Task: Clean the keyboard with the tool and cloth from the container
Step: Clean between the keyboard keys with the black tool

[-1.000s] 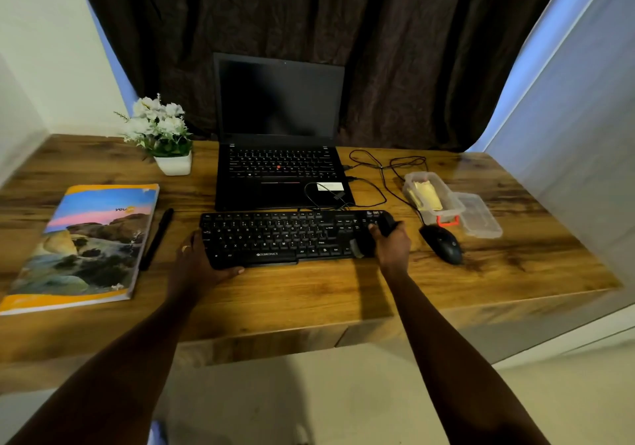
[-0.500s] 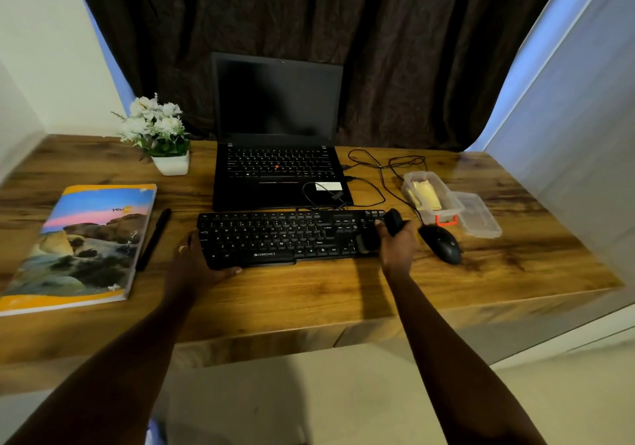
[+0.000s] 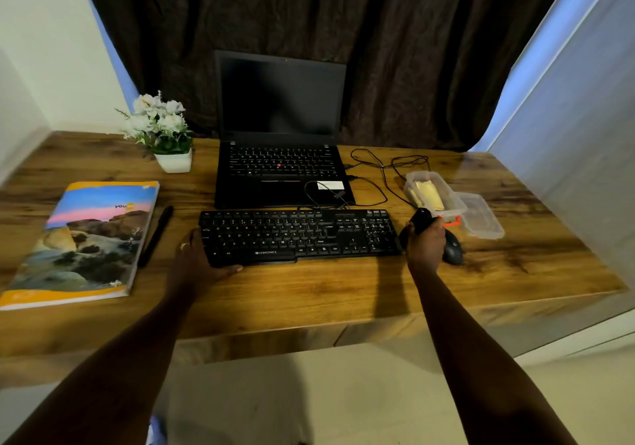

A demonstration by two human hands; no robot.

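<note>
Right hand (image 3: 426, 243) grips rounded black tool (image 3: 421, 220); flat keyboard (image 3: 297, 235).

one keyboard (image 3: 295, 235), one laptop (image 3: 280, 94), one mouse (image 3: 453, 250), one container (image 3: 444, 186), one lid (image 3: 481, 217), one cloth (image 3: 429, 195), one tool (image 3: 422, 221), one book (image 3: 86, 238), one pen (image 3: 156, 235), one flower pot (image 3: 173, 162), two hands: left hand (image 3: 196, 266), right hand (image 3: 426, 245).

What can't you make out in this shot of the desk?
Head view:
1. The tool: mostly wrapped by the right hand; its type is unclear.
2. The mouse: left part behind that hand.
3. The yellow cloth: blurred behind the container wall.
4. Dirt on the keyboard: too small to see.
</note>
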